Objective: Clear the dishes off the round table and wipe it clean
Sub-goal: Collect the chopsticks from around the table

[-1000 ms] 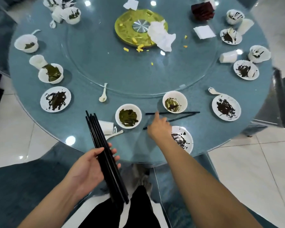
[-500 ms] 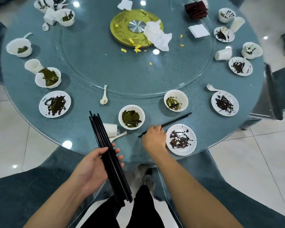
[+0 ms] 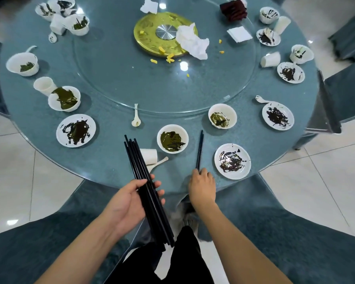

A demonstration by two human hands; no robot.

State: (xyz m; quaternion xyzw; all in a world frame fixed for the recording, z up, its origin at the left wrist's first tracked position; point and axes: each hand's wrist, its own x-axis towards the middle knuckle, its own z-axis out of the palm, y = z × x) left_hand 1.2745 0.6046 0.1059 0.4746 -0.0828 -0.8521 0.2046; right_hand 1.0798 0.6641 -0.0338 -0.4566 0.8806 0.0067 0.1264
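Note:
The round blue table [image 3: 111, 160] carries several dirty white bowls, plates, cups and spoons around a glass turntable [image 3: 164, 87]. My left hand [image 3: 129, 199] holds a bundle of black chopsticks [image 3: 146, 181] at the near edge, tips pointing away from me. My right hand [image 3: 202, 187] grips the near end of a pair of black chopsticks [image 3: 199, 149], which point straight away between a green-smeared bowl [image 3: 172, 138] and a dark-smeared plate [image 3: 232, 161].
A gold disc [image 3: 152, 41] with a crumpled napkin [image 3: 193, 43] sits at the turntable's centre, with yellow crumbs [image 3: 169, 58] near it. A tipped cup [image 3: 150, 155] and a spoon [image 3: 160, 161] lie by the bundle. Blue chairs [image 3: 295, 232] flank me.
My right hand picked the pair of chopsticks off the table, drew back toward the near edge and swung them from lying sideways to pointing away. The left hand kept its bundle.

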